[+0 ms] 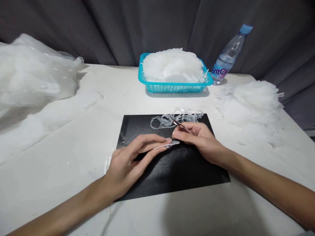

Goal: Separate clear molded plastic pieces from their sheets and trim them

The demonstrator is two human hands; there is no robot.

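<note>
Above a black mat [182, 177], my left hand [133, 157] pinches a thin, flat translucent white piece [169, 144] between thumb and fingers. My right hand [199, 137] is closed round a slim metal tool [180, 125] with a pointed end, either tweezers or small scissors; the fingers cover its other end. Its tip points up and left, away from the white piece. The right fingertips are just above the right end of that piece; whether they touch it I cannot tell. Behind the hands, a tangle of clear trimmed strips [164, 120] lies along the mat's far edge.
A blue basket [174, 88] heaped with white translucent pieces stands at the back. To its right is a water bottle [226, 59]. A loose pile of similar pieces [256, 108] lies on the right. A large plastic bag [36, 72] of white material sits at the left.
</note>
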